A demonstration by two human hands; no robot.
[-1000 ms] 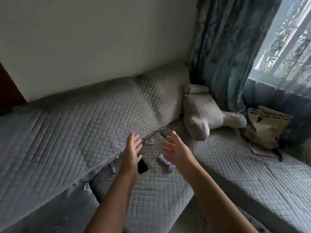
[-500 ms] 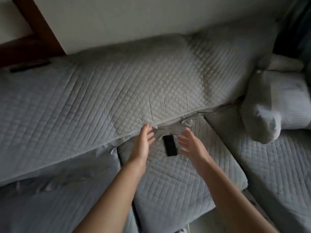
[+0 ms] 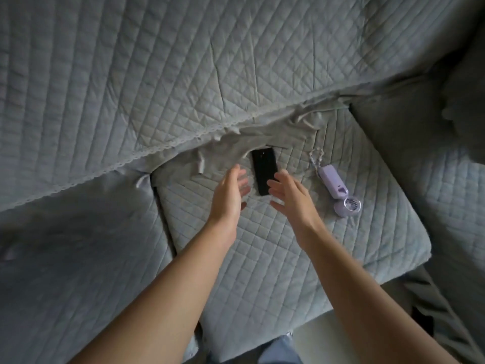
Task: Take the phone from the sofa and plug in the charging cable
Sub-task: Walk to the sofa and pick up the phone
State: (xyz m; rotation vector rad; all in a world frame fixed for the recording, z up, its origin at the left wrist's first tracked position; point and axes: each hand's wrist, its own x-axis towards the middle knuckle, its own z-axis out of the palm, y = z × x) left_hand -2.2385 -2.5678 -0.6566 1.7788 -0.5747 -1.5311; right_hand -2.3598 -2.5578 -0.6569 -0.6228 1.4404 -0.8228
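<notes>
A black phone lies flat on the grey quilted sofa seat cushion, close to the backrest. My left hand hovers just left of the phone's near end, fingers spread, holding nothing. My right hand hovers just right of it, also with fingers apart and empty; its fingertips overlap the phone's lower right edge. No charging cable is visible in the head view.
A small lilac handheld fan with a beaded strap lies on the same cushion, right of the phone. The quilted backrest rises behind. A second seat cushion adjoins on the left, another on the right.
The view has dropped and closed in on the seat. Both hands have come nearer the phone and now flank its near end. The lilac fan is back in sight.
</notes>
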